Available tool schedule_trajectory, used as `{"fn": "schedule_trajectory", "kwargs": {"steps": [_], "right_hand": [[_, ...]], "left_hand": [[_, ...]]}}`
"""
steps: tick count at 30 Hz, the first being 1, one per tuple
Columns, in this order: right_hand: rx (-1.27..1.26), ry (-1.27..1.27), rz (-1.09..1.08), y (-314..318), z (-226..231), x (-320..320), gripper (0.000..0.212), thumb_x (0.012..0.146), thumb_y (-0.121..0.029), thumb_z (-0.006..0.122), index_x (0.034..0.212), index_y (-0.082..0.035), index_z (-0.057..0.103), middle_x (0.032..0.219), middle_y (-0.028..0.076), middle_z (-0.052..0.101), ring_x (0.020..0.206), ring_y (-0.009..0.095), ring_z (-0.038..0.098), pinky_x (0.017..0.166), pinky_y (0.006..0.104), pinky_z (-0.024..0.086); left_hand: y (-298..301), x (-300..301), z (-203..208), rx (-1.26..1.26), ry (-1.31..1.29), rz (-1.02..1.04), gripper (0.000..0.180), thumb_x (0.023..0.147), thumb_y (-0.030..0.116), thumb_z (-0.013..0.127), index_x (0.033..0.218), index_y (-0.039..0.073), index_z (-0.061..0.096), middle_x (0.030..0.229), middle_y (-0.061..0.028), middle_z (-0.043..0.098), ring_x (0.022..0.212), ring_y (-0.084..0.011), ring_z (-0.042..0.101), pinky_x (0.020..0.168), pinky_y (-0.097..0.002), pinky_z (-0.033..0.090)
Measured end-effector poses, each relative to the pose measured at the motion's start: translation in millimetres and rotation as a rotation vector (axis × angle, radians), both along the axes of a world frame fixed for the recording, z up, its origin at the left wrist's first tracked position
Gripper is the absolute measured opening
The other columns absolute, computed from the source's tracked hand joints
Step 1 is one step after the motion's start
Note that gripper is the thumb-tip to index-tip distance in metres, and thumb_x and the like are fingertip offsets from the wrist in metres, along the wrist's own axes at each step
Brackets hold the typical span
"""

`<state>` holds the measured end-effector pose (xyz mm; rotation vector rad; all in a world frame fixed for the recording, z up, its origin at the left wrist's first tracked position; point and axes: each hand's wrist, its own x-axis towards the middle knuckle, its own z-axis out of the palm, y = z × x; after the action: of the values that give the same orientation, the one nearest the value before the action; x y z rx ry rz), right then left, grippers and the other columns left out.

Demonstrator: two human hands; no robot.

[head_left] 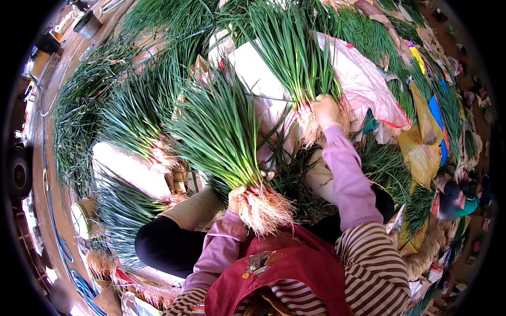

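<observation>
My left hand (pixel 237 199) is closed round the root end of a bunch of green onions (pixel 224 139) held close in front of my red apron (pixel 284 258). Its pale, stringy roots (pixel 267 211) hang toward me, and the long leaves fan away to the upper left. Farther off to the right, my right hand (pixel 326 111) grips a second bunch of green onions (pixel 295 58) just above its roots. That bunch lies over a white sack (pixel 363 79), its leaves pointing away from me. The fingertips of both hands are partly hidden by the stalks.
More bunches of green onions (pixel 137 113) lie to the left, some on a white sack (pixel 129 171). A yellow plastic bag (pixel 421 147) lies at the right. A bucket (pixel 87 25) stands far left, near a blue hose (pixel 50 205). At far right, another person (pixel 458 200) is partly visible.
</observation>
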<state>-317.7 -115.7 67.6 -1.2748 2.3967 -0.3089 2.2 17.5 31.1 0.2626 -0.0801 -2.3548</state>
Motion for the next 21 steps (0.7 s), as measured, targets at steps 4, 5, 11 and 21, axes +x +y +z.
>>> {"fn": "schedule_trajectory", "kwargs": {"steps": [4,5,11,21], "right_hand": [[-0.171,-0.629,0.014,83,15,84,0.007,0.084,-0.011,0.059,0.080,-0.005,0.060,0.074,0.004,0.057,0.064,0.013,0.056,0.055,0.0293,0.050],[-0.181,-0.552,0.186,103,11,102,0.011,0.084,-0.012,0.060,0.077,-0.004,0.059,0.075,0.006,0.055,0.067,0.016,0.056,0.060,0.0295,0.049],[-0.394,-0.335,0.373,136,-17,144,0.024,0.080,-0.018,0.062,0.067,-0.001,0.050,0.071,0.015,0.050,0.067,0.034,0.052,0.061,0.0431,0.041],[-0.124,-0.099,-0.179,61,-23,2,0.027,0.089,-0.026,0.053,0.093,0.000,0.061,0.071,0.010,0.060,0.066,0.021,0.058,0.065,0.0374,0.047]], "left_hand": [[5,1,-20,0.137,-0.031,-0.001,0.046,0.071,0.026,0.063,0.100,-0.010,0.058,0.090,-0.0247,0.063,0.089,-0.0387,0.060,0.083,-0.0481,0.049],[7,3,-29,0.149,-0.056,-0.003,0.043,0.072,0.025,0.063,0.097,-0.010,0.059,0.089,-0.0239,0.063,0.088,-0.0373,0.061,0.082,-0.0468,0.050],[6,10,-36,0.209,-0.132,-0.052,0.035,0.072,0.023,0.065,0.087,-0.009,0.062,0.090,-0.0208,0.064,0.085,-0.0320,0.062,0.079,-0.0431,0.051],[8,21,-64,0.159,-0.137,-0.147,0.047,0.073,0.021,0.065,0.106,-0.011,0.056,0.110,-0.0214,0.060,0.094,-0.0274,0.060,0.086,-0.0391,0.049]]}}
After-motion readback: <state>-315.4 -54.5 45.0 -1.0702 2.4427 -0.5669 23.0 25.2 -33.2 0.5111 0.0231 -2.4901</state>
